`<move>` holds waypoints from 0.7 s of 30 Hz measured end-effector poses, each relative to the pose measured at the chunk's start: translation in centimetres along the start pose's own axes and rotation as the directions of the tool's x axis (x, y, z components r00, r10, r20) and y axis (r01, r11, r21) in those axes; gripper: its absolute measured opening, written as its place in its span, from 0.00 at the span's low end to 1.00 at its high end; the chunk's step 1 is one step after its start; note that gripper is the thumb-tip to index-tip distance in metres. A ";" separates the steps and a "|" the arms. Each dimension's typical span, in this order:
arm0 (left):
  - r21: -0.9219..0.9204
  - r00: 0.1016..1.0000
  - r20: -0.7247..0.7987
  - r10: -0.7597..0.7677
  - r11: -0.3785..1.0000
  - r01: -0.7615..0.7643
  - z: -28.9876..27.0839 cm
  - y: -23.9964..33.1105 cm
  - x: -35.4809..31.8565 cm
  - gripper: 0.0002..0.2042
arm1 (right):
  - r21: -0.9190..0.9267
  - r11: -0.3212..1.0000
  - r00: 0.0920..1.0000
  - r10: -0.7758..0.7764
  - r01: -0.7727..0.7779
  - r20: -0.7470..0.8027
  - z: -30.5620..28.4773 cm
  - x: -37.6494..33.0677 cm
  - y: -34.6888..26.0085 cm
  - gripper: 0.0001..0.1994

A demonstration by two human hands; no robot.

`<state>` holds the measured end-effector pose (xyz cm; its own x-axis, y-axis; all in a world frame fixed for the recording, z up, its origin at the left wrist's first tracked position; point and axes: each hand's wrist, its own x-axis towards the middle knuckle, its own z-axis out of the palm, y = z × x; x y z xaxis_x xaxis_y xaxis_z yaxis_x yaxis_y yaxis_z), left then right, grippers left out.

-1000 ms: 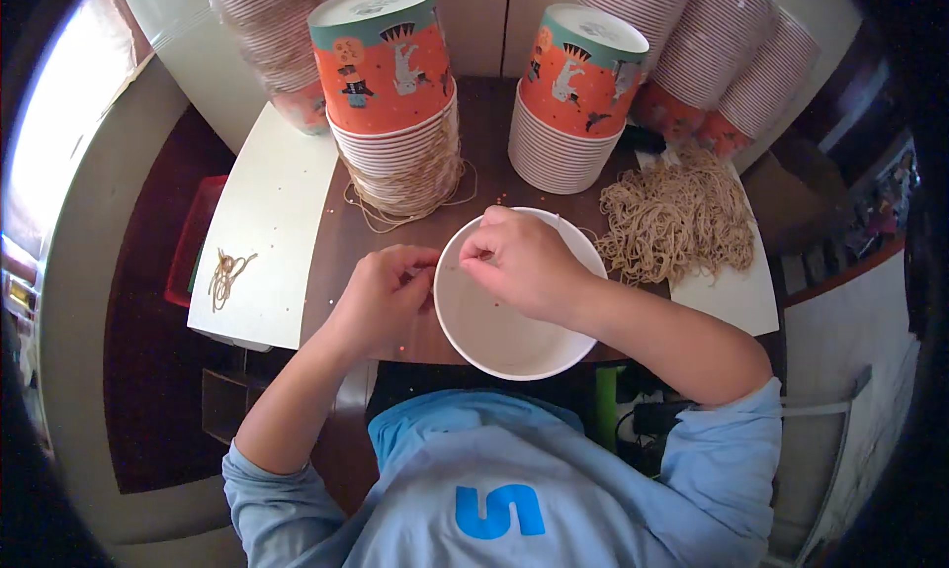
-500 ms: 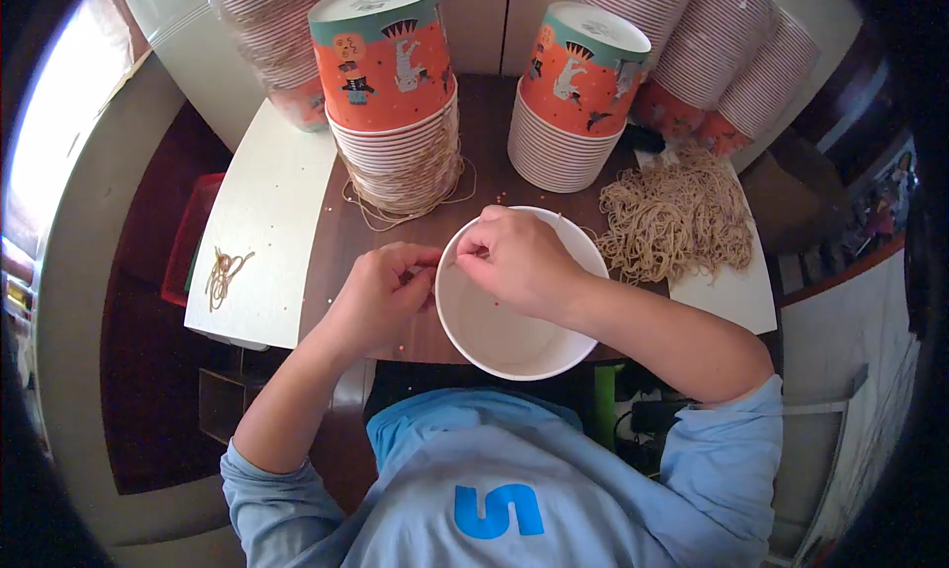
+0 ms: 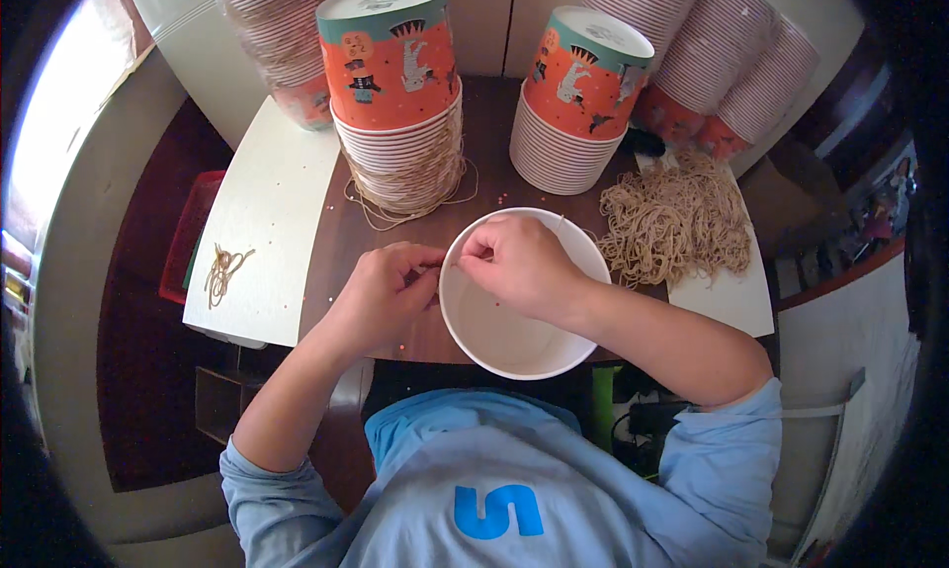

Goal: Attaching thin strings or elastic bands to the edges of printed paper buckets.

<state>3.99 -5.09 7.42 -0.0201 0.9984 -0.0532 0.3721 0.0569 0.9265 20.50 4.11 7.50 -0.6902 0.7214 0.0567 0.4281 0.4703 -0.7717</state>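
A paper bucket (image 3: 514, 355), white inside, stands mouth up at the table's front edge, leaning slightly toward me. Against the outside of its left rim, my left hand (image 3: 381, 289) is closed, thumb and fingers pinched; what they hold is hidden. Reaching over the mouth from the right, my right hand (image 3: 519, 263) pinches just inside that same left rim. A tiny bit of tan cord seems to show at its fingertips, mostly covered by the hand. On the far right rim a short piece of cord (image 3: 562, 220) pokes up.
Behind stand two upside-down stacks of orange printed buckets, the left stack (image 3: 390, 84) wound with loose cord, the right stack (image 3: 583, 84) plain. A tangled heap of tan cord (image 3: 675, 217) lies at right, a small bunch of cords (image 3: 225, 271) at left. Bagged bucket stacks (image 3: 717, 44) line the back.
The view has shifted slightly. Both hands keep nearly the same place at the bucket's left rim, with only small finger movement.
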 end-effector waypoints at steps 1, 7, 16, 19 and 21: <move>0.012 1.000 0.003 0.009 1.000 -0.009 0.0 0.0 0.0 0.11 | -0.015 1.000 1.000 -0.005 0.006 0.018 0.0 0.0 0.1 0.06; 0.146 0.990 -0.007 0.140 0.980 -0.137 -0.2 -0.3 0.2 0.09 | -0.028 0.999 0.998 -0.026 0.028 0.066 0.2 0.2 0.1 0.06; -0.081 0.978 -0.091 -0.186 0.981 0.178 0.4 -1.0 -0.1 0.07 | -0.027 0.974 0.962 -0.216 0.223 0.165 0.2 2.1 0.0 0.07; -0.515 0.953 -0.068 -0.295 0.829 0.220 0.6 -2.9 -0.5 0.06 | -0.145 0.944 0.940 -0.259 0.295 0.223 -1.1 3.0 -0.4 0.12; -0.651 0.943 -0.013 -0.333 0.719 0.245 0.3 -4.2 -1.0 0.06 | -0.428 0.848 0.948 -0.247 0.312 0.203 -2.6 2.8 -0.5 0.15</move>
<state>2.69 -6.29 3.50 -0.1552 0.9223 -0.3539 -0.3413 0.2861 0.8953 19.84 7.22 9.69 -0.8779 0.4645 0.1160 0.3970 0.8417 -0.3661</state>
